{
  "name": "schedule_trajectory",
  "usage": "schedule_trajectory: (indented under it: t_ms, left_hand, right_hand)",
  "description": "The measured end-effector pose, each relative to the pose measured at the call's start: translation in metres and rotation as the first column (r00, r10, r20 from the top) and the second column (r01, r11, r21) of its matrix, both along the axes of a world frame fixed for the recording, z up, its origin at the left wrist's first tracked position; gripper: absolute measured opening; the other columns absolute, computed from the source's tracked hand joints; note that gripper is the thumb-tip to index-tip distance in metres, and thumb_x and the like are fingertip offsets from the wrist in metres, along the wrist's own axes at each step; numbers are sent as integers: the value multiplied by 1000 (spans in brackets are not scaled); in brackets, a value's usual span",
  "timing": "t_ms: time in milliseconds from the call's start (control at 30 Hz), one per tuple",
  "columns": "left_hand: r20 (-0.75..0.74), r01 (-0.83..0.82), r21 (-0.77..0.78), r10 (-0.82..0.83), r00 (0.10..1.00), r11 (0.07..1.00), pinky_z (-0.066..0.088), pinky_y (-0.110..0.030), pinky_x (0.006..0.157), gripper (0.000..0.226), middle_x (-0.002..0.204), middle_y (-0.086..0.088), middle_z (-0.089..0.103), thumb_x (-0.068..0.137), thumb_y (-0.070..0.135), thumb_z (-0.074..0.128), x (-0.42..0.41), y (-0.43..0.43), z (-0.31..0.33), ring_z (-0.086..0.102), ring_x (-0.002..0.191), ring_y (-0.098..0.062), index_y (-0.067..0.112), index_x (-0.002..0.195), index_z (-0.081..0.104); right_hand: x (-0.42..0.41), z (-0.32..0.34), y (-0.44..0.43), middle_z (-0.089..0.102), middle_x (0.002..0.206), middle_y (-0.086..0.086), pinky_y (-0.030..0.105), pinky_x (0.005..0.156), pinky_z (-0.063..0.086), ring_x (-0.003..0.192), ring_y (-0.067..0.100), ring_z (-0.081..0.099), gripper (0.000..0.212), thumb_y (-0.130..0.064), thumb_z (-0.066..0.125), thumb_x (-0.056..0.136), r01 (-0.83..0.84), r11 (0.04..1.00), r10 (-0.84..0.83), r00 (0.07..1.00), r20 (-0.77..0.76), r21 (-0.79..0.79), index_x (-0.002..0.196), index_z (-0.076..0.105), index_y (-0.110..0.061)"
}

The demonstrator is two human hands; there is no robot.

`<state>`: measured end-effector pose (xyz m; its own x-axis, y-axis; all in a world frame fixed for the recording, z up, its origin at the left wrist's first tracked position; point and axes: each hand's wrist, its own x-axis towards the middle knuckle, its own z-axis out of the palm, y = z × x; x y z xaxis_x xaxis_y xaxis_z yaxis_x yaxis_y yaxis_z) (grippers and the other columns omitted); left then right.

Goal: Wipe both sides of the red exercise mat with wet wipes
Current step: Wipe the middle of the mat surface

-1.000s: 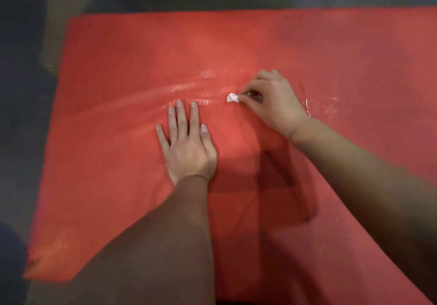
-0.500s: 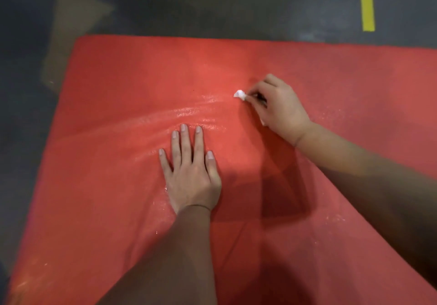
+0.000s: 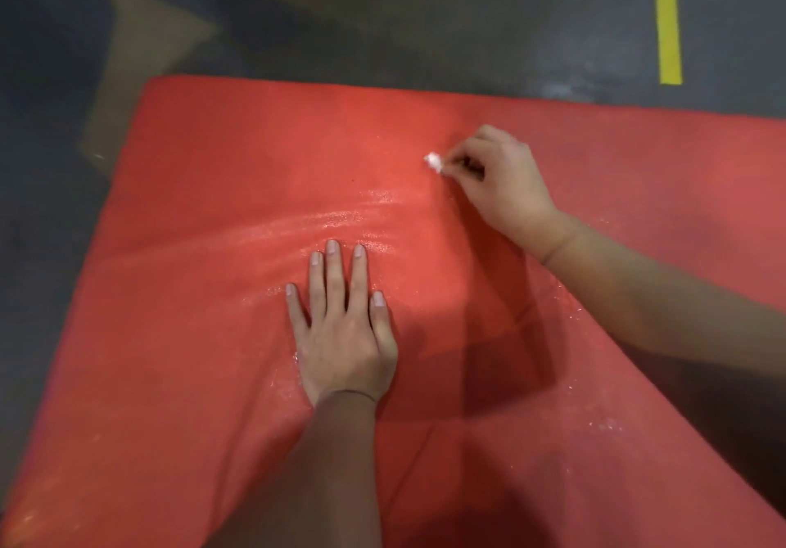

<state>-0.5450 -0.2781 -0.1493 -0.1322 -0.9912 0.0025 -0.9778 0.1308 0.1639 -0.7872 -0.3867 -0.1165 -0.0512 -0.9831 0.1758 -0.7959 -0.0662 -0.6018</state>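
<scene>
The red exercise mat (image 3: 204,335) lies flat on the floor and fills most of the view. Shiny wet streaks cross its middle, just ahead of my left hand. My left hand (image 3: 344,330) rests palm down on the mat with straight fingers. My right hand (image 3: 497,182) is further up and to the right, with curled fingers gripping a small balled white wet wipe (image 3: 434,161) against the mat. Only a corner of the wipe sticks out from the fingers.
Dark grey floor (image 3: 383,37) surrounds the mat at the top and left. A yellow tape line (image 3: 670,24) marks the floor at the top right. A brownish flat patch (image 3: 140,62) lies on the floor beyond the mat's top left corner.
My right hand has slid the wipe up the mat, away from my left hand. The view has tilted so more floor shows above the mat. My left hand stays planted.
</scene>
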Motion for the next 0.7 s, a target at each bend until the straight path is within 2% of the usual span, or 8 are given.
schedule_trajectory:
  t_ms: [100,167,267,400,500,567,633,700]
  left_hand:
    - [10,6,-6,-6,1000,1000,10,-56,126,61,172,1,8,104,39,26,1,0,0,4,159,-18,28,164,17]
    - [12,8,-10,-8,1000,1000,10,-56,126,62,172,0,9,104,39,27,1,0,-1,5,159,-19,28,164,18]
    - [12,7,-12,-7,1000,1000,11,-57,125,62,172,0,10,103,39,28,0,-1,-1,6,159,-19,27,164,19]
    - [6,5,-12,-5,1000,1000,11,-57,125,62,172,1,10,103,38,28,0,0,-1,6,159,-19,28,163,19]
    - [11,6,-13,-6,1000,1000,10,-57,126,62,172,0,10,103,38,29,1,-1,-1,6,159,-19,28,163,20]
    - [13,5,-22,-5,1000,1000,11,-57,126,61,172,-1,11,104,38,29,0,-1,-1,7,159,-20,27,163,21]
    - [12,10,-29,-10,1000,1000,11,-57,126,61,172,-1,11,104,38,29,0,-1,-2,8,158,-20,27,163,21]
    - [8,11,-37,-11,1000,999,11,-57,125,61,172,-1,12,103,38,30,0,-1,-2,9,158,-20,26,163,22]
  right_hand:
    - [4,5,30,66,88,1,29,76,46,81,19,60,11,-27,74,91,-232,970,231,973,17,69,91,77,-16]
    - [-3,6,28,67,90,1,36,75,46,81,24,60,8,-26,73,90,-280,959,283,957,-67,48,92,76,-19]
    - [-15,1,-13,67,91,8,41,76,45,85,33,61,14,-25,66,91,-140,990,137,980,-145,-11,94,76,-17]
    - [-26,3,-74,63,94,15,41,76,43,90,36,60,45,-46,49,88,146,989,-150,976,-159,-39,96,77,-12]
    - [-29,2,-87,61,102,18,41,76,44,98,37,59,41,-38,49,92,238,970,-224,952,-207,47,100,75,-8]
    - [-28,0,-75,61,99,17,41,75,44,94,36,60,43,-44,53,96,296,955,-289,944,-157,22,96,74,-7]
    - [-29,-5,-47,63,94,14,38,75,44,88,31,60,40,-45,58,98,276,961,-275,955,-112,-11,91,74,-9]
    - [-28,-5,-12,64,92,8,33,79,42,84,26,58,26,-35,61,98,105,994,-109,989,-102,-43,93,75,-13]
